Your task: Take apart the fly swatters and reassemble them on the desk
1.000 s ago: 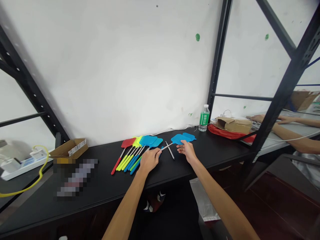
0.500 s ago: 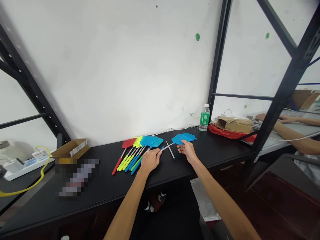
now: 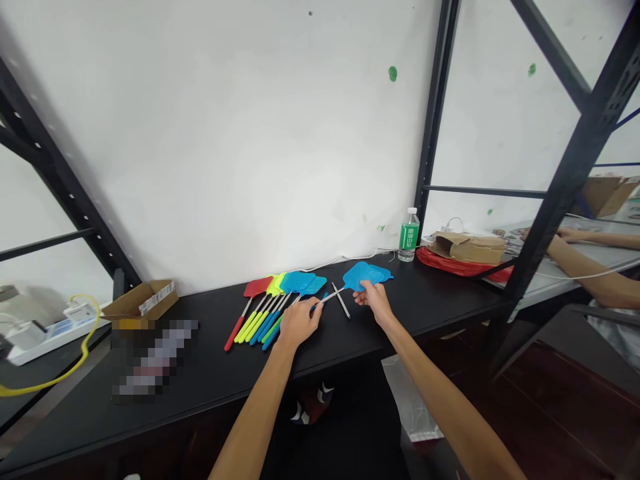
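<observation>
Holding a blue swatter (image 3: 357,272) across the black table (image 3: 210,380), the person has the left hand (image 3: 299,321) closed around its thin shaft while the right hand (image 3: 374,299) appears to pinch the lower edge of its head between thumb and fingers. The step in hand looks like handling this one swatter at both ends; any further move would call for keeping shaft and head in line, clear of the silver rod (image 3: 342,301) lying just beside. A second blue head (image 3: 383,274) sits partly hidden behind the held one, and whether its handle is attached cannot be told. The left hand covers the grip end and part of the fanned swatters (image 3: 296,281); a pixelated patch (image 3: 160,357) masks something at left.
</observation>
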`<state>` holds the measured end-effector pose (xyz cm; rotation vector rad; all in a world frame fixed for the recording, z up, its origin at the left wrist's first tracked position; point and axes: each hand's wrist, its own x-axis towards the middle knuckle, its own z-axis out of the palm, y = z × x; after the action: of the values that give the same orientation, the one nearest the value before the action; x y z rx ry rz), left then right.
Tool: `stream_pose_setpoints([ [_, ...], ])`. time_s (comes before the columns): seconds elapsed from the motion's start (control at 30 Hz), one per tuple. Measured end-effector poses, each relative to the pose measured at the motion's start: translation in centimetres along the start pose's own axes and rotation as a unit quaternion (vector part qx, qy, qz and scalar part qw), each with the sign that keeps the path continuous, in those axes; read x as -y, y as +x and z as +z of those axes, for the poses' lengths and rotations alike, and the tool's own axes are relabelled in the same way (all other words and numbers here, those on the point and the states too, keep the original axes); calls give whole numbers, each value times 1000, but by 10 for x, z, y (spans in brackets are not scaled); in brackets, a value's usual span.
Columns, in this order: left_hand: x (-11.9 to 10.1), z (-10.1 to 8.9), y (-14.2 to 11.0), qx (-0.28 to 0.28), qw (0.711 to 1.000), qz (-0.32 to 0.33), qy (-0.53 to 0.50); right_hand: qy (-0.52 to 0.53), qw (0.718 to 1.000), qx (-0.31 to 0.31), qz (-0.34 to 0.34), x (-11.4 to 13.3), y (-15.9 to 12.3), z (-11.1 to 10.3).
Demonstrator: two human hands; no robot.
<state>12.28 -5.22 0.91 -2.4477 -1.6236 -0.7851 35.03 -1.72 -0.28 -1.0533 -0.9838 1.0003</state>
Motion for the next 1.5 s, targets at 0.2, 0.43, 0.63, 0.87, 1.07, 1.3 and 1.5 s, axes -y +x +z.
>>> stream_pose_setpoints([
  [0.2, 1, 1, 0, -10, 1000, 2, -1, -84, 994, 1, -65, 2, 0, -1],
  [0.43, 2, 1, 0, -16, 1000, 6, -14, -56, 996, 14, -60, 5, -2, 1],
  [0.63, 1, -2, 0, -17, 999, 9, -37, -18, 999, 26, -30, 7, -2, 0],
  [0.87, 0, -1, 1, -18, 998, 27, -54, -20, 998, 46, -38, 12, -3, -2],
  [1.07, 0, 1, 1, -22, 998, 28, -57, 31, 999, 12, -16, 16, -4, -1],
  [1.3, -2, -2, 2, -27, 997, 12, -71, 130, 991, -21, 7, 21, -2, -4],
  [1.5, -1, 0, 1, -45, 996, 20, -80, 141, 988, -48, -36, 27, 0, -12],
])
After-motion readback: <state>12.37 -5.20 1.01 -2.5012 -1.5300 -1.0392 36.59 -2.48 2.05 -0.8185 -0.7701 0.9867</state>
